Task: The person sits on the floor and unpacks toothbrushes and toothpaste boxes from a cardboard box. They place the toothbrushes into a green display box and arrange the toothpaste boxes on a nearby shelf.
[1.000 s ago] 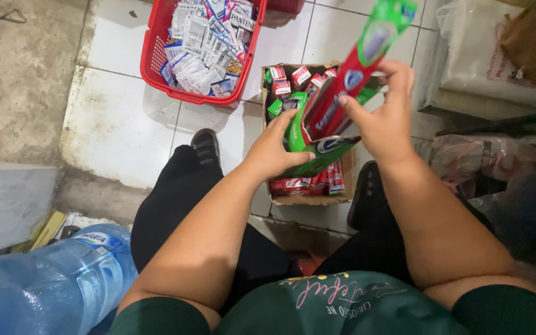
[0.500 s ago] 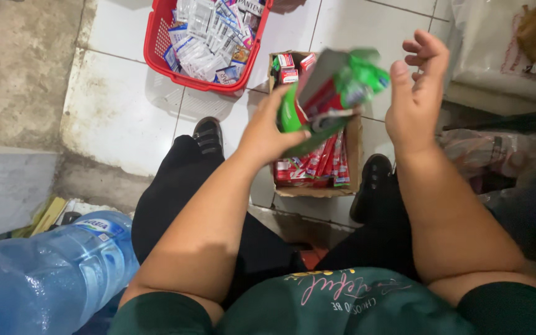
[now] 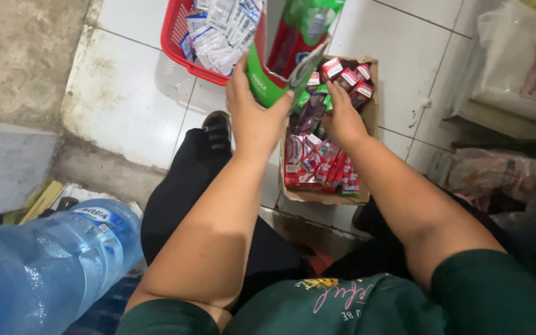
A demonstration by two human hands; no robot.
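My left hand point(image 3: 252, 115) grips the lower end of a green and red display carton point(image 3: 290, 46), held upright above the floor, its open side facing right. My right hand point(image 3: 341, 118) reaches into a brown cardboard box point(image 3: 324, 195) on the tiles, fingers on the small red and green toothpaste packs point(image 3: 342, 77) at its far end. Flat red toothpaste boxes point(image 3: 314, 164) lie at the box's near end. Whether the right fingers have closed on a pack is hidden.
A red plastic basket point(image 3: 175, 37) full of sachets stands behind the carton. A large blue water jug point(image 3: 38, 267) lies at lower left. My black-trousered legs and shoe point(image 3: 217, 133) flank the box. Plastic bags point(image 3: 504, 56) sit at right beside a low ledge.
My left hand lifted the carton up and away toward the basket. My right hand, open in the air before, dropped down into the cardboard box onto the small packs.
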